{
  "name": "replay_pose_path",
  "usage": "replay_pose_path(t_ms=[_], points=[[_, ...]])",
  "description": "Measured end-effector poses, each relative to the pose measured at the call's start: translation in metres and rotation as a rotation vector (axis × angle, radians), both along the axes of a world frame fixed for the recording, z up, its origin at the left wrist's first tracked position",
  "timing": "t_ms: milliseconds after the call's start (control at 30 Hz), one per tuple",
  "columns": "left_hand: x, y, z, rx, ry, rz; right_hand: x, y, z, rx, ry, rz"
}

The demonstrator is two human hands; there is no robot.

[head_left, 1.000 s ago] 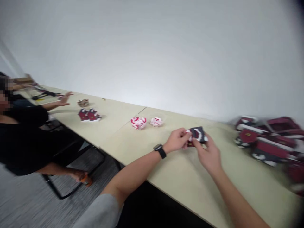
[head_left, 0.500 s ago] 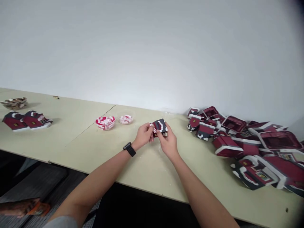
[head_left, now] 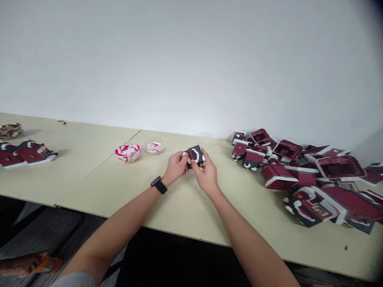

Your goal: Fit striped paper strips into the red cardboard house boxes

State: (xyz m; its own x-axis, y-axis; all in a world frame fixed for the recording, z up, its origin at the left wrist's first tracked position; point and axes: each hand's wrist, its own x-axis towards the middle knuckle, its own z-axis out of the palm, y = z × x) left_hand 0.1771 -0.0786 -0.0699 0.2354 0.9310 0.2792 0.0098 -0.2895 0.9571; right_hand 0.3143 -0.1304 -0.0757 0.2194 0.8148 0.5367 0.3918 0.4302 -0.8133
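My right hand grips a small model house with a dark grey roof, white snow-like trim and maroon walls. Its thumb lies across the near side, and fingers wrap the right edge. At the house's left side, my left hand is closed in a pinch on a small red-and-white striped piece, pressed against the house. Fingertips partly hide this piece. Both hands are above the table. To their left stand two clear bowls, one fuller and one smaller-looking, with similar striped pieces.
At the right lies a heap of maroon model houses, several tipped with hollow undersides showing. Two joined-looking houses stand at the left near a bowl of brown pieces. A clear lid-like item rests by the wall. Another person's foot shows below.
The view has turned slightly right, so the table items appear shifted left. Both hands keep hold of the house and striped piece, with only slight finger movement.
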Motion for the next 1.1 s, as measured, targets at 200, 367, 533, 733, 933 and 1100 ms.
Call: replay_pose_path(t_ms=[200,367,533,733,933,1100], points=[[-0.004,0.003,0.003,-0.042,-0.012,-0.092,0.004,-0.001,0.005,0.040,-0.100,-0.005],[-0.005,-0.004,0.008,-0.109,0.002,-0.210,0.004,-0.002,0.004,0.049,-0.079,-0.049],[-0.008,-0.006,0.012,-0.079,0.037,-0.301,0.008,-0.001,0.002,0.018,-0.063,-0.041],[-0.015,-0.003,0.018,-0.058,0.129,-0.313,0.006,0.000,0.002,-0.019,-0.043,-0.011],[-0.023,-0.004,0.030,0.035,0.230,-0.219,0.014,0.007,0.001,0.044,-0.047,-0.059],[-0.036,-0.001,0.041,0.020,0.164,-0.141,0.034,0.016,0.002,0.004,0.167,-0.123]])
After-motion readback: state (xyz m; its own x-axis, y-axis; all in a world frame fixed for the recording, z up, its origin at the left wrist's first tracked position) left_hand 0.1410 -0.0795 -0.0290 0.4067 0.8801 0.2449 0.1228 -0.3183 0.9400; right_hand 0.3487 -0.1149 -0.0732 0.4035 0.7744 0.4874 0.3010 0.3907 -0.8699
